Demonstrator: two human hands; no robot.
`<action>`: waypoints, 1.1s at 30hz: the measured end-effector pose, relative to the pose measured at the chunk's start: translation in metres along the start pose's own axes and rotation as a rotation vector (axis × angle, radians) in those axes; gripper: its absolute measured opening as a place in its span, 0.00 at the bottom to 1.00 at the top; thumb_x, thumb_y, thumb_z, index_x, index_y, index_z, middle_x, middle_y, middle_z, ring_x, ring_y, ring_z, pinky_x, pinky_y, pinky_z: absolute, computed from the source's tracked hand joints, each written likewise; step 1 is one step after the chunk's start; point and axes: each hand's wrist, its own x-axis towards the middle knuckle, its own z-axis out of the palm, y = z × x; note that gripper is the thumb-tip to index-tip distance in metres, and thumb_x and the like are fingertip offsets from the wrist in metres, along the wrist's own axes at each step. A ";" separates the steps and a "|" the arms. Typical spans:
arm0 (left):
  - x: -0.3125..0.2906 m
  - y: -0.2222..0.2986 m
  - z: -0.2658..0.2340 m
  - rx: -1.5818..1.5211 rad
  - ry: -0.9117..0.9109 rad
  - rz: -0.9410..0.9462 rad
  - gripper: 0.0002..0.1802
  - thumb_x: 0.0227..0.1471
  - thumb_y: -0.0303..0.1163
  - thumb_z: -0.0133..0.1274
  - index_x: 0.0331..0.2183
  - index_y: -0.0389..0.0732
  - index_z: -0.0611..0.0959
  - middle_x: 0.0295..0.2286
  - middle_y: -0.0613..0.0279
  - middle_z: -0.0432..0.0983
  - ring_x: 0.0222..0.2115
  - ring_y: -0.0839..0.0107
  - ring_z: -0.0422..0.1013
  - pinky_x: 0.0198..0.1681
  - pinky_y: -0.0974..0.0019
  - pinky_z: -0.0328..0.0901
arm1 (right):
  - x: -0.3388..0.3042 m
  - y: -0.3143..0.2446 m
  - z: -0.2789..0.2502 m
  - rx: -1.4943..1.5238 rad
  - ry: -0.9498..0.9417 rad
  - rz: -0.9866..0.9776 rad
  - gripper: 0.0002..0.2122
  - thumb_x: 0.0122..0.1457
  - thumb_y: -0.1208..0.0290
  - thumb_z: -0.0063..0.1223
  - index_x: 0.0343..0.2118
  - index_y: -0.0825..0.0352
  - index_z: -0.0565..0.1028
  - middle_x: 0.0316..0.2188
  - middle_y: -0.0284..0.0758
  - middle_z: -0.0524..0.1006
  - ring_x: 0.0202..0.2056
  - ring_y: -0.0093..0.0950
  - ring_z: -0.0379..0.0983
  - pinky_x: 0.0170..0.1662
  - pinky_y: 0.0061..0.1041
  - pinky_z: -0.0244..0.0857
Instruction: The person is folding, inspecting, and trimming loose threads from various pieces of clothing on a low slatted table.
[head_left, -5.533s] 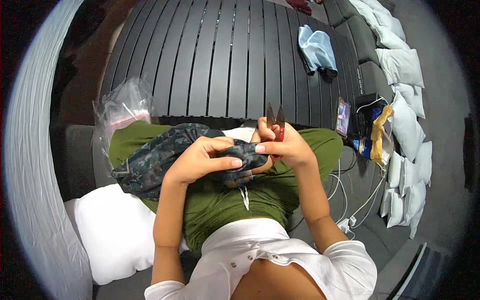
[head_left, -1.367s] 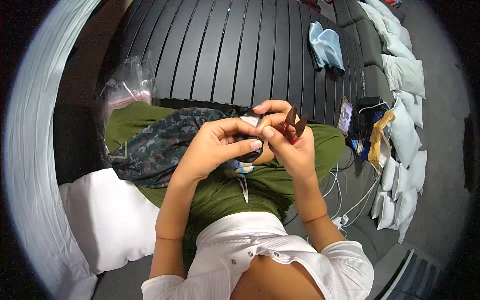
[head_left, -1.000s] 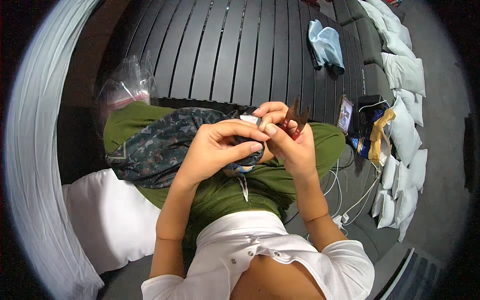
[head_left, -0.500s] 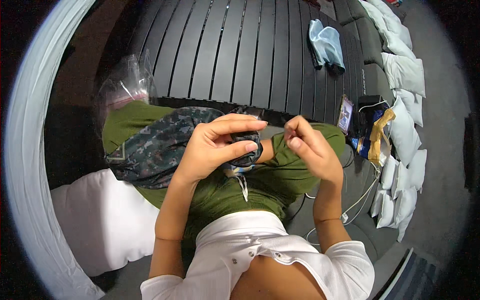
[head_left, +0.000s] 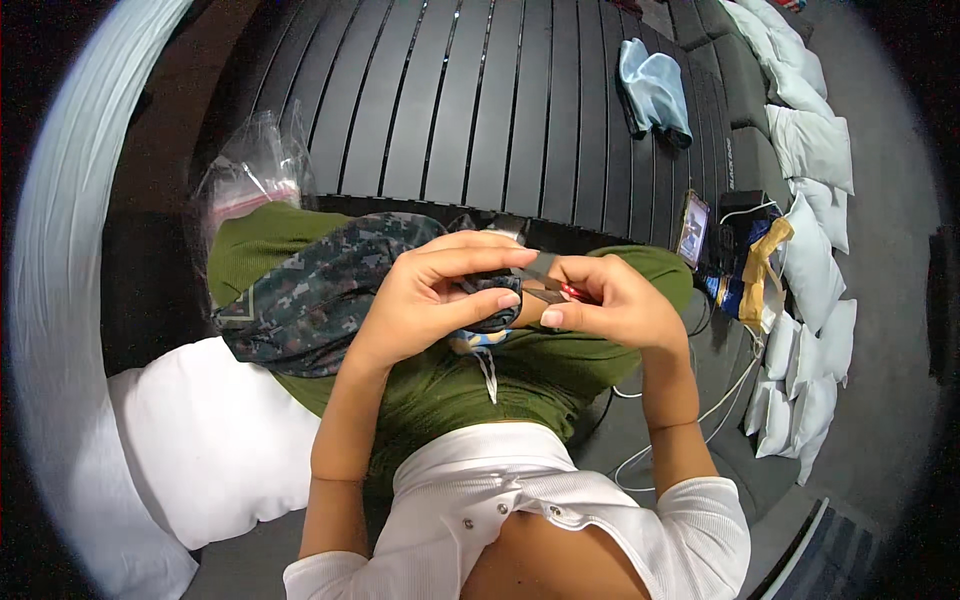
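Right hand (head_left: 610,308) back at the camouflage fabric (head_left: 320,290), pinching small scissors (head_left: 552,283); left hand (head_left: 440,295) gripping fabric

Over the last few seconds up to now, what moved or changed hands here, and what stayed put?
The right hand had drawn away from the camouflage fabric half a second ago; it has come back, bringing the red-handled scissors against the left hand. The blades pointed upward earlier; now they lie low, pointing toward the left fingers. The left hand kept its grip on the fabric. The plastic bag and blue cloth stayed put.

Head-worn fisheye looks steeply down, close over lap and slatted table (head_left: 480,100).
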 end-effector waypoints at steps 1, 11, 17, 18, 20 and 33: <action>0.000 0.000 0.000 -0.001 -0.002 0.000 0.19 0.37 0.19 0.57 0.37 0.34 0.78 0.37 0.56 0.71 0.40 0.70 0.66 0.43 0.72 0.61 | 0.000 0.001 0.000 0.000 0.002 0.001 0.12 0.48 0.65 0.57 0.20 0.67 0.67 0.14 0.21 0.59 0.19 0.11 0.50 0.20 0.15 0.45; 0.002 -0.004 -0.002 0.115 -0.072 0.052 0.19 0.36 0.19 0.57 0.37 0.35 0.79 0.37 0.56 0.71 0.40 0.69 0.67 0.44 0.70 0.61 | 0.002 -0.007 0.001 -0.162 -0.001 0.070 0.13 0.48 0.69 0.56 0.18 0.66 0.63 0.14 0.20 0.58 0.19 0.11 0.49 0.20 0.15 0.42; 0.003 -0.004 -0.002 0.120 -0.088 0.054 0.19 0.35 0.20 0.57 0.36 0.35 0.79 0.36 0.56 0.72 0.40 0.68 0.67 0.44 0.69 0.60 | 0.003 -0.002 0.000 -0.217 0.013 0.039 0.12 0.48 0.68 0.57 0.19 0.68 0.66 0.14 0.21 0.59 0.19 0.11 0.50 0.20 0.16 0.44; 0.003 -0.004 -0.002 0.107 -0.088 0.044 0.19 0.35 0.20 0.57 0.36 0.35 0.79 0.36 0.56 0.72 0.40 0.68 0.67 0.44 0.69 0.60 | 0.003 -0.001 0.000 -0.230 0.026 0.025 0.12 0.48 0.68 0.57 0.19 0.68 0.67 0.13 0.21 0.59 0.18 0.11 0.50 0.19 0.16 0.44; 0.003 -0.005 -0.003 0.124 -0.091 0.053 0.19 0.35 0.20 0.57 0.36 0.35 0.79 0.36 0.56 0.72 0.40 0.68 0.67 0.44 0.69 0.60 | 0.003 -0.007 0.000 -0.301 0.037 0.002 0.12 0.47 0.67 0.57 0.19 0.68 0.67 0.12 0.23 0.59 0.17 0.12 0.50 0.18 0.17 0.44; 0.002 -0.002 -0.003 0.073 -0.098 0.013 0.20 0.36 0.20 0.57 0.37 0.35 0.78 0.38 0.56 0.71 0.41 0.68 0.66 0.44 0.70 0.60 | 0.002 -0.007 0.000 -0.440 0.114 -0.060 0.12 0.47 0.67 0.56 0.18 0.69 0.67 0.09 0.27 0.57 0.14 0.15 0.49 0.17 0.19 0.44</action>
